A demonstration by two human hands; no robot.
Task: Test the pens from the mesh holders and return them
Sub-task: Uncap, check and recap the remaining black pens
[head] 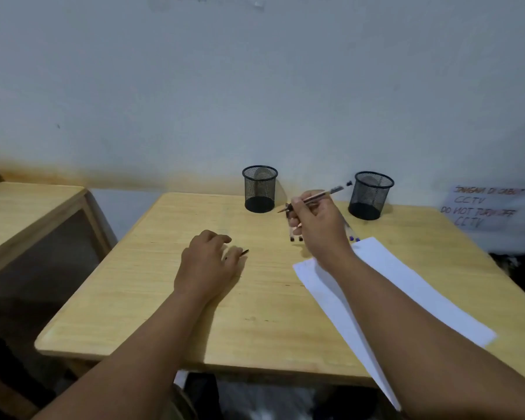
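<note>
Two black mesh holders stand at the far edge of the wooden table (pixel 152 298): the left holder (pixel 259 189) and the right holder (pixel 370 196); both look empty. My right hand (pixel 315 221) is raised between them, shut on a pen (pixel 331 191) whose tip points left. Several more pens (pixel 296 237) lie on the table under that hand, partly hidden by it. My left hand (pixel 208 262) rests on the table with fingers curled over a thin dark pen (pixel 244 253). A white sheet of paper (pixel 406 286) lies under my right forearm.
A second wooden table (pixel 28 207) stands to the left across a gap. On the right, a handwritten paper sign (pixel 482 210) is fixed to a white object by the wall. The pale wall rises straight behind the holders.
</note>
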